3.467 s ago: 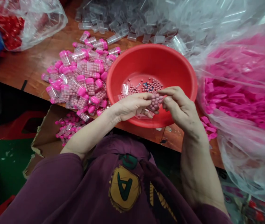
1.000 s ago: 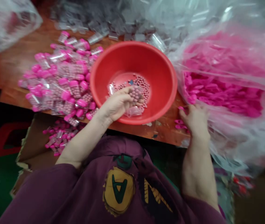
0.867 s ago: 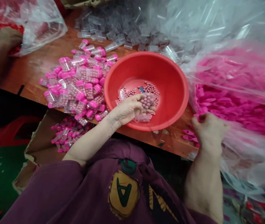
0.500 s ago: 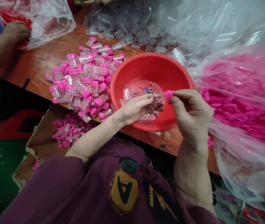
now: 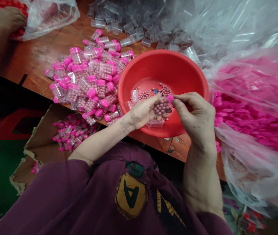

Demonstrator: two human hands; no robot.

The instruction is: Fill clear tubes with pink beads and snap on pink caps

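Over the red basin (image 5: 185, 68), my left hand (image 5: 144, 112) is closed round a clear plastic bottle (image 5: 162, 107) full of pink beads. My right hand (image 5: 196, 114) pinches a bright pink cap (image 5: 170, 98) between thumb and forefinger. The cap is right at the bottle's right end; whether it touches the rim I cannot tell. Down in the basin lie loose pink beads (image 5: 164, 89), a small blue piece (image 5: 155, 91) and some clear bottles (image 5: 134, 95). Fingers and bottle partly hide the basin's bottom.
Capped bead bottles (image 5: 85, 81) are heaped left of the basin. More fill a cardboard box (image 5: 41, 130) below the table edge. Clear bottles (image 5: 139, 32) lie behind. Pink caps (image 5: 256, 120) spill from a plastic bag at right. Another person's hand (image 5: 10, 19) rests on red pieces, upper left.
My right hand has moved left, bringing the pink cap up to the end of the bottle. My left hand still holds the bottle, now turned a little. The view has shifted slightly.
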